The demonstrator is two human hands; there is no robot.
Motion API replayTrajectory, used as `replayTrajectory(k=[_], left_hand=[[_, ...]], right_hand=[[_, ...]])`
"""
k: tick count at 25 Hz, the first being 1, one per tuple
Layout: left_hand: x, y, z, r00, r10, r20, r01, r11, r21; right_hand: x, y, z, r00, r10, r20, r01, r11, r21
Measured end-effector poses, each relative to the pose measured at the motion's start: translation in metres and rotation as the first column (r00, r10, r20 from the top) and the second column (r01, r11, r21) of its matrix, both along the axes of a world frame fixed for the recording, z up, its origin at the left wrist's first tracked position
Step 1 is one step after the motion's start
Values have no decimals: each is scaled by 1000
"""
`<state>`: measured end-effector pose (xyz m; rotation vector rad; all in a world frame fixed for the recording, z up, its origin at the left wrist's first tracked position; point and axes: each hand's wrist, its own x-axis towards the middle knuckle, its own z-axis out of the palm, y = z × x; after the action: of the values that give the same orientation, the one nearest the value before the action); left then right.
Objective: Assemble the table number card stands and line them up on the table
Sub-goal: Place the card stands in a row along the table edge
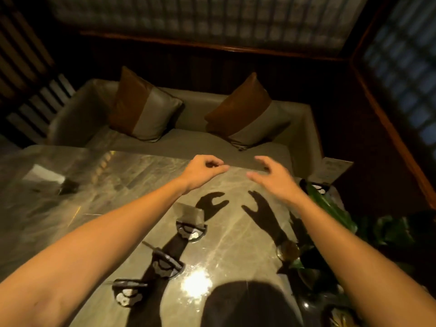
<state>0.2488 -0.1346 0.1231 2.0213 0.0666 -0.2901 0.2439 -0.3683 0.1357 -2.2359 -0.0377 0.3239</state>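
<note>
Three dark metal card stands run in a diagonal row on the marble table (pixel 236 232). The farthest stand (pixel 191 230) holds an upright clear card (pixel 188 212). The middle stand (pixel 166 265) carries a card seen edge-on. On the nearest stand (pixel 127 294) I cannot make out a card. My left hand (pixel 203 171) hovers over the table's far edge, fingers curled, thumb out, with nothing visible between them. Beside it my right hand (pixel 271 177) is spread open and holds nothing. Both hands are above and beyond the row.
Another stand (pixel 317 188) lies at the right edge by a green bottle (pixel 330 206) and a glass (pixel 287 250). A clear card (pixel 43 177) with a dark base stands far left. Behind the table is a sofa (pixel 188 140) with two cushions.
</note>
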Motion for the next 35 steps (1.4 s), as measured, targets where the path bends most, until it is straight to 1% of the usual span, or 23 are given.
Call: replayTrajectory(k=[1, 3, 5, 7, 9, 12, 14, 16, 19, 21, 24, 26, 30, 32, 35], left_hand=[[-10, 15, -6, 1000, 17, -21, -16, 1000, 17], [-27, 38, -19, 997, -3, -77, 9, 996, 83], [-41, 58, -35, 986, -59, -158, 79, 989, 127], [-50, 75, -52, 978, -74, -194, 107, 980, 168], [-57, 87, -67, 977, -57, -203, 103, 969, 222], [-64, 95, -83, 980, -64, -190, 116, 953, 280], [-65, 96, -91, 985, -36, -167, 80, 962, 260], [-62, 99, -100, 981, 48, -187, -10, 980, 199], [-55, 97, -103, 962, 119, -248, -103, 992, 79], [-46, 85, -97, 965, 131, -227, -138, 990, -15], [-22, 52, -80, 977, 107, -185, -124, 989, -85], [-1, 24, -66, 988, 77, -134, -91, 991, -101], [49, -44, -52, 999, 51, -4, -51, 994, -97], [74, -79, -54, 999, 20, 43, -17, 997, -82], [104, -127, -68, 997, -21, 72, 24, 998, -49]], right_hand=[[-13, 20, -9, 999, 41, -24, -40, 999, 29], [-37, 53, -32, 992, 91, -88, -81, 991, 104], [-57, 78, -56, 982, 109, -154, -87, 986, 145], [-73, 100, -76, 971, 109, -211, -72, 982, 173], [-81, 115, -91, 971, 77, -227, -35, 982, 186], [-84, 130, -108, 975, -13, -220, 54, 981, 184], [-82, 133, -114, 970, -72, -234, 117, 976, 182], [-77, 131, -115, 961, -104, -257, 163, 962, 219], [-64, 117, -103, 949, -143, -281, 217, 944, 250], [-49, 99, -88, 941, -159, -299, 235, 942, 239], [-21, 66, -65, 947, -150, -284, 216, 953, 215], [2, 41, -51, 950, -167, -264, 222, 956, 195], [51, -23, -31, 942, -254, -219, 293, 941, 167], [73, -56, -30, 943, -272, -194, 302, 942, 147], [100, -101, -43, 940, -298, -167, 320, 939, 125]])
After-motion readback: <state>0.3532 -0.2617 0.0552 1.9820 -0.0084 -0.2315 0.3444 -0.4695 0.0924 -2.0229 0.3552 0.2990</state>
